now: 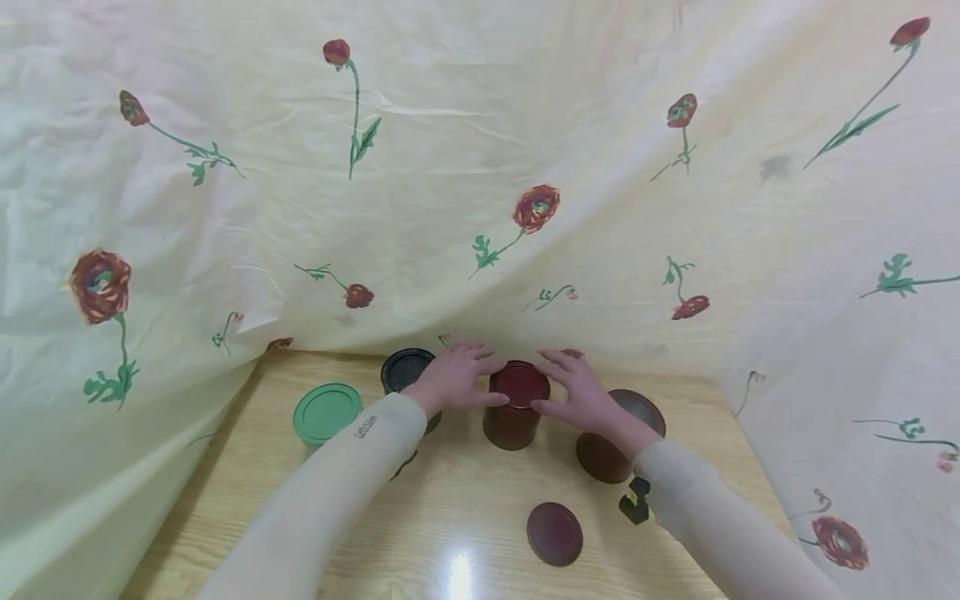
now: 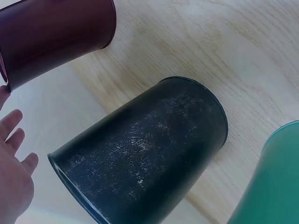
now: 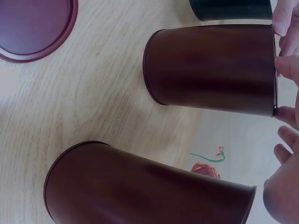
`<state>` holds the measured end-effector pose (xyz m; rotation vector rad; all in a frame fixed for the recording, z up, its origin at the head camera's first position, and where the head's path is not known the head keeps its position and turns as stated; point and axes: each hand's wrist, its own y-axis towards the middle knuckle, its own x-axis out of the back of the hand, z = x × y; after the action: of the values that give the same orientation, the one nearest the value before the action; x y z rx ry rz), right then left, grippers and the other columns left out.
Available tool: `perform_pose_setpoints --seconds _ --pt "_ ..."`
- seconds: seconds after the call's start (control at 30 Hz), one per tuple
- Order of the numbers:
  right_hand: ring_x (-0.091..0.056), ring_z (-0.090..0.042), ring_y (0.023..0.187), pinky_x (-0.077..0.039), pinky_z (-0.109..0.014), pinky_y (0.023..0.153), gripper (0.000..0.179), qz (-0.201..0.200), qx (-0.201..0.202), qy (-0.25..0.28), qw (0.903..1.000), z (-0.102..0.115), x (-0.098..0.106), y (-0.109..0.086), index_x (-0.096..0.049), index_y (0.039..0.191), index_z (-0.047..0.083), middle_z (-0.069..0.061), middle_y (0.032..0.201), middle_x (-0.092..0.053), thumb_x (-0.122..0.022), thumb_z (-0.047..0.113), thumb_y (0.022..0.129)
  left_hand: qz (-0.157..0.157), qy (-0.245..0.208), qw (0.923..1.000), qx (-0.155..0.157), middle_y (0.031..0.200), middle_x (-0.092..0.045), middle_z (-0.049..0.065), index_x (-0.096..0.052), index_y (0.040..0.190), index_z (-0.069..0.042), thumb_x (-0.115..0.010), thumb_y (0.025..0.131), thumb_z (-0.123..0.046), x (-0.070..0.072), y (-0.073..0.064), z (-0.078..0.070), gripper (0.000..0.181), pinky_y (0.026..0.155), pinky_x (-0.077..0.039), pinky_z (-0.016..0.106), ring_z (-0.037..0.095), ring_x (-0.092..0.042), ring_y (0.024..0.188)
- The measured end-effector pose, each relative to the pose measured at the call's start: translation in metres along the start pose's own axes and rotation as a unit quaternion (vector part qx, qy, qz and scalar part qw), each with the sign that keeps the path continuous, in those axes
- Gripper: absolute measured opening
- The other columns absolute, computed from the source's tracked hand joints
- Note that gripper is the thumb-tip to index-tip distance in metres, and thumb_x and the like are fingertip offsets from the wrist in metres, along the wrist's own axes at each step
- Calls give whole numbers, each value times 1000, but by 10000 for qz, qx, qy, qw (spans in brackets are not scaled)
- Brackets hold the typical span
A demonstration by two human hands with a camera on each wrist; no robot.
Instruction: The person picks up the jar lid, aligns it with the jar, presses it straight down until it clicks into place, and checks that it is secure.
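Note:
A dark red canister point(image 1: 512, 429) stands upright at the middle back, with a dark red round lid point(image 1: 519, 383) on its top. My left hand point(image 1: 456, 379) touches the left side of the lid's edge, thumb and forefinger spread apart. On the opposite side, my right hand point(image 1: 581, 396) has its thumb and forefinger at the rim too. The right wrist view shows fingertips from both hands along this canister's rim point(image 3: 274, 93). In the left wrist view the other left fingers hang loosely beside a black canister point(image 2: 145, 149) with a scuffed wall.
Left of the black canister stands a green-lidded canister point(image 1: 327, 412). Another dark red canister point(image 1: 606, 457) is under my right wrist. A loose dark red lid point(image 1: 555, 534) lies on the wooden table point(image 1: 435, 517) nearer me. Flower-printed cloth point(image 1: 435, 208) hangs behind and at the sides.

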<state>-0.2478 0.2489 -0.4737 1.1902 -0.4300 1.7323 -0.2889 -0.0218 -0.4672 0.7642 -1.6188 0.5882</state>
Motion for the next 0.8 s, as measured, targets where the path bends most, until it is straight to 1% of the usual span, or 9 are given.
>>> perform_pose_setpoints --seconds 0.2,0.33,0.47,0.57,0.7,0.77,0.8 --pt "-41 -51 149 -19 -76 123 61 -70 143 -239 9996 0 -4 -2 -63 144 -6 -29 159 -48 -82 22 93 29 113 9999 28 165 -48 10 -57 157 -24 -61 100 -69 0 -3 -2 73 131 -27 53 32 -35 158" --pt "-40 -51 149 -17 -75 125 62 -100 124 -349 9993 2 -5 -1 -62 145 -4 -29 160 -48 -83 24 93 58 287 9996 50 167 -47 8 -55 159 -26 -58 102 -69 2 -6 -8 72 131 -26 52 30 -34 159" --pt "-41 -51 149 -18 -73 125 63 -114 94 -502 9986 7 -3 -1 -63 146 -2 -29 159 -49 -83 26 93 43 484 9988 93 168 -45 5 -53 160 -28 -55 103 -69 0 -6 -12 70 131 -26 51 28 -34 159" --pt "-42 -52 148 -22 -73 124 61 -134 143 -630 9978 10 -2 -1 -64 145 -2 -29 157 -50 -83 26 94 -6 557 9984 135 168 -45 5 -53 160 -28 -54 103 -69 -2 -5 -15 70 131 -27 51 28 -33 159" --pt "-43 -55 146 -26 -73 122 59 -196 216 -673 9973 11 -2 -2 -65 143 -3 -30 156 -52 -83 25 94 -33 607 9980 196 168 -45 6 -55 159 -27 -55 103 -69 -2 -5 -20 70 130 -28 51 28 -33 160" --pt "-44 -56 145 -26 -74 122 59 -224 241 -653 9973 11 -2 -2 -66 142 -3 -30 155 -52 -83 26 93 26 665 9975 250 168 -44 6 -54 159 -27 -54 103 -69 -1 -4 -21 70 131 -27 51 28 -32 160" --pt "-44 -56 144 -26 -73 122 58 -249 289 -672 9970 9 -2 -2 -66 142 -3 -31 155 -52 -81 28 95 52 687 9973 272 169 -43 6 -54 159 -27 -53 103 -70 -1 -4 -21 70 131 -27 52 28 -31 160"
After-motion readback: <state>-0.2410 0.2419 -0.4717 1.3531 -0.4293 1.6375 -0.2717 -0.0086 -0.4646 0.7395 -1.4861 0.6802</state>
